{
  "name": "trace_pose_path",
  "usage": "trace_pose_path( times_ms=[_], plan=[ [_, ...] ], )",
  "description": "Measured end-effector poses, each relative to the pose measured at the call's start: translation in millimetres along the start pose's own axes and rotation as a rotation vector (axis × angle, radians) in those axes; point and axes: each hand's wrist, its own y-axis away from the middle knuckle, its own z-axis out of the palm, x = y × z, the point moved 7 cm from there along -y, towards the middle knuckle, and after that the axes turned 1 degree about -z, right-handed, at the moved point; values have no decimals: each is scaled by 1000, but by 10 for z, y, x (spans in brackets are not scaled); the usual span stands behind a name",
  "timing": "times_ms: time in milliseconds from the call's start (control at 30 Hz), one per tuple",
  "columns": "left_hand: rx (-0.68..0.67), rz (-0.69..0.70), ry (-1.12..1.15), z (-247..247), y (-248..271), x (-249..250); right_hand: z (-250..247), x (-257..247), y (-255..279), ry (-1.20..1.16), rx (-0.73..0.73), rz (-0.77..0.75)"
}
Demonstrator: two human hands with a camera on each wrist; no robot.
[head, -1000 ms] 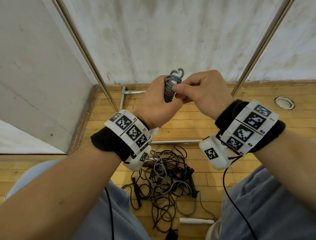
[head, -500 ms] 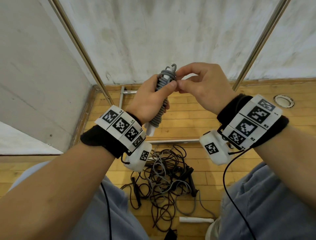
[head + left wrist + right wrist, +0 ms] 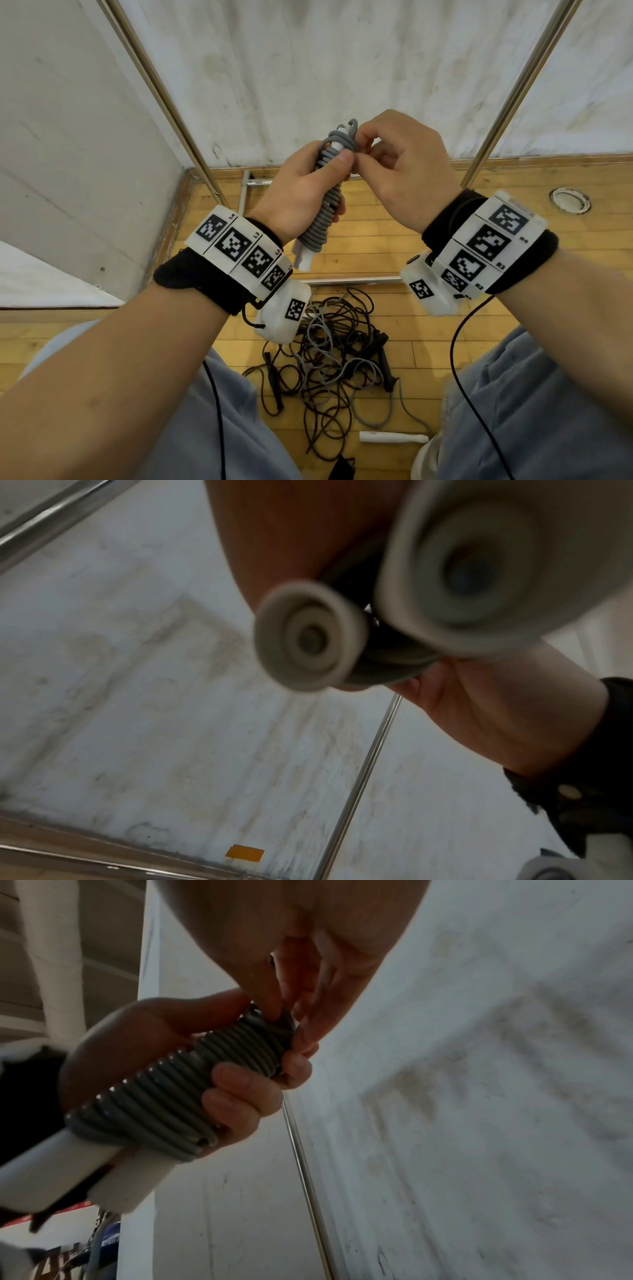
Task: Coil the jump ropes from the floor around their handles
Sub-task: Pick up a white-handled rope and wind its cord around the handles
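The grey jump rope (image 3: 325, 202) is wound in tight turns around its two white handles (image 3: 303, 258), which lie side by side as one bundle, tilted with the bare handle ends pointing down toward the person and the rope's last loop sticking out at the top. The bundle is held up in the air in front of the white wall (image 3: 308, 68), above the wooden floor (image 3: 376, 240). The left hand (image 3: 301, 192) is wrapped around the middle of the coil, fingers curled over the turns and thumb pressed near the top. The right hand (image 3: 400, 164) is curled in at the upper end, its fingertips (image 3: 301, 1039) pinching the topmost turns of rope. Below, on the floor between the person's knees, lies a tangled pile of ropes (image 3: 329, 359), dark and grey cords mixed, with black handles (image 3: 385, 363) in it and a loose white handle (image 3: 392, 437) just beside it. Two slanted metal poles (image 3: 513, 92) lean against the wall
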Motion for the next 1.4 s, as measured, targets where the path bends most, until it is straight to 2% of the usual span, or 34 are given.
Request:
trace_pose_path(
  times_ms=[167, 267, 433, 533, 700, 767, 900, 1000, 1400],
  plan=[
    [26, -22, -46, -83, -8, -21, 40, -50, 5, -29, -73, -23],
    [-3, -33, -36, -60, 3, -36, 29, -68, 6, 39, -84, -41],
    [-16, -23, 6, -3, -3, -31, -28, 14, 14, -92, -41, 97],
    [-33, -13, -13, 28, -2, -48, -28, 16, 27, -101, -51, 113],
    [-90, -32, 22, 80, -11, -64, -26, -90, 33, -8, -85, 3],
    [-61, -72, -6, 55, -35, -83, -11, -136, 30, 10, -98, -43],
    [-23, -55, -38, 33, -73, -90, 4, -181, 31, 84, -101, -123],
    [-16, -107, 30, 44, -103, -130, -14, -193, 40, 97, -69, -139],
    [38, -104, 102, 46, -115, -189, -44, -301, 63, 224, -7, -196]
  ],
)
